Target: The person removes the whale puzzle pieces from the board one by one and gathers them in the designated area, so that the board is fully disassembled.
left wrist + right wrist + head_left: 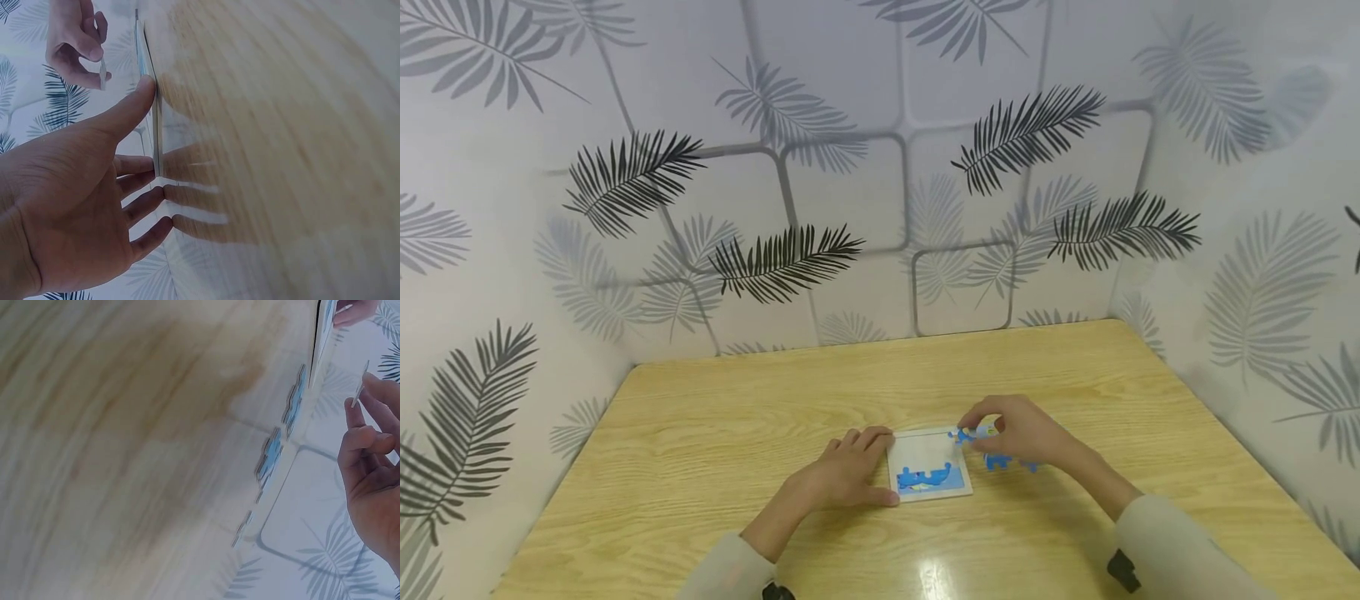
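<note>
A white puzzle tray [925,446] lies flat on the table, with blue joined pieces [951,478] along its near side. At its left edge rests my left hand [848,475], fingers spread, the thumb touching the near corner and the index finger the far one. My right hand [1030,432] pinches a jigsaw piece [360,390] between thumb and fingertip, raised above the tray's right side. Several loose blue jigsaw pieces [997,462] lie right of the tray, partly hidden beneath that hand in the head view; the right wrist view shows them edge-on.
The wood-grain table [737,417] extends around the tray on all sides. Behind it and at both sides stand pale walls [850,192] with a leaf pattern. Both forearms wear light sleeves [1180,546] with dark bands at the wrists.
</note>
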Available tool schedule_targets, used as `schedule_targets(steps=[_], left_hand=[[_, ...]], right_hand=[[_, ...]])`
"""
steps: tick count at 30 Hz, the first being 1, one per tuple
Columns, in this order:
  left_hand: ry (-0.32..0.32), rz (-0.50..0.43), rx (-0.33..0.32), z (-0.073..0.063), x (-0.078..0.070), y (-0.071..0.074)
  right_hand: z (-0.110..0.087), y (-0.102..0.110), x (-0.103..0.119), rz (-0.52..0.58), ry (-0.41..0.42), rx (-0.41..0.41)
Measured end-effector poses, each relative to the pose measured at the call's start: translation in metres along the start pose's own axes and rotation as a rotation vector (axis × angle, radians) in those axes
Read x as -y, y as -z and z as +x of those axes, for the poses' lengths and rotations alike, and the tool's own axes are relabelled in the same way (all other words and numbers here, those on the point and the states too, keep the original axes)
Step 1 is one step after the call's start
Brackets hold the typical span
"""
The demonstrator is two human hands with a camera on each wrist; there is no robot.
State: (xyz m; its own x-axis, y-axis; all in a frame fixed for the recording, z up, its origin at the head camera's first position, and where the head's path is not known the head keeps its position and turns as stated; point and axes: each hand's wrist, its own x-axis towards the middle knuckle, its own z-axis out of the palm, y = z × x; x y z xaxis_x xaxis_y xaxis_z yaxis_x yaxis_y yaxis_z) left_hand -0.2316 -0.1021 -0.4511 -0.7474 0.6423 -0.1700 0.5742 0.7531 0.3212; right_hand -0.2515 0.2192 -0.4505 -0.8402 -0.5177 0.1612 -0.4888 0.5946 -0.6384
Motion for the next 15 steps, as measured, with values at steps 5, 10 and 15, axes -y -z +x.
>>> schedule_targets(steps=[5,10,15], left_hand=[[0.001,-0.016,-0.002,0.001,0.001,0.0],[0.005,0.006,-0.006,0.006,0.008,-0.008],[0.012,0.007,-0.017,0.007,0.011,-0.012]], right_hand=[[-0.007,0.009,-0.007,0.021,-0.014,-0.013],[-0.013,0.017,-0.014,0.071,-0.048,-0.018],[-0.019,0.024,-0.02,0.054,-0.063,-0.028]])
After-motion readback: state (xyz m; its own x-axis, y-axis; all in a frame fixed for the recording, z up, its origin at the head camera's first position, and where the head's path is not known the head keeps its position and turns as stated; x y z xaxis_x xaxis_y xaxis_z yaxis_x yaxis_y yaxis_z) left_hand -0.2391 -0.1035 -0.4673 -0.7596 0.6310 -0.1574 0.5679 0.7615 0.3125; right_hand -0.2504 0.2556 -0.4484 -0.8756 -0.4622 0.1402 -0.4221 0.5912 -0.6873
